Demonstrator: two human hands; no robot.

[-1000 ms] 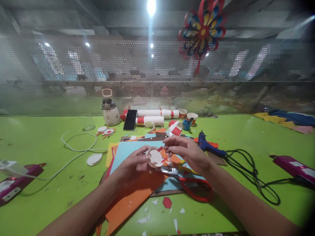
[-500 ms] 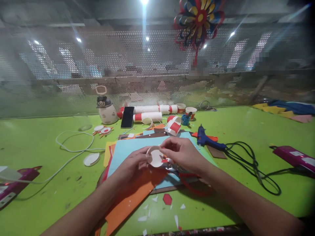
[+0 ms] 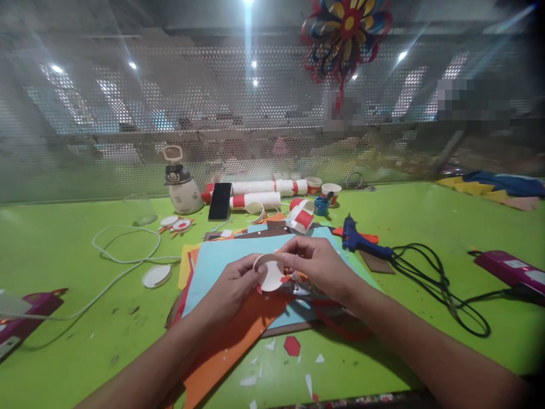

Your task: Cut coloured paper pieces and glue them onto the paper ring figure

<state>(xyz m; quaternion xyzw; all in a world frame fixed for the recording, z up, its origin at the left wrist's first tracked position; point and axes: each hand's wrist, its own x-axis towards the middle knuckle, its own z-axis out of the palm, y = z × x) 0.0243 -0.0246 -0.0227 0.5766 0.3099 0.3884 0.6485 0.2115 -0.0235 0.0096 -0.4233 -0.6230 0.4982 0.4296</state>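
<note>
A small white paper disc [image 3: 271,275] with bits of red and orange at its edge is held between my two hands, above the stacked sheets. My left hand [image 3: 238,281] pinches its left rim, thumb on the face. With thumb and fingertips, my right hand [image 3: 313,261] grips the upper right rim. Under them lie a light blue sheet [image 3: 225,255] and an orange sheet [image 3: 232,341]. Something with red handles, perhaps scissors, is partly hidden below my right hand. A red paper hexagon [image 3: 292,346] and white scraps lie in front.
A blue glue gun [image 3: 360,241] with a looped black cable is at the right, near a purple power strip [image 3: 511,270]. Farther back stand a white bottle [image 3: 183,190], a phone [image 3: 220,201], white-and-red rolls [image 3: 255,200] and paper cups [image 3: 331,193]. A white cable [image 3: 123,261] crosses the left side.
The disc has tilted slightly, and my left thumb now lies farther over its face. A red bit shows at its lower left edge. Both hands remain in nearly the same place.
</note>
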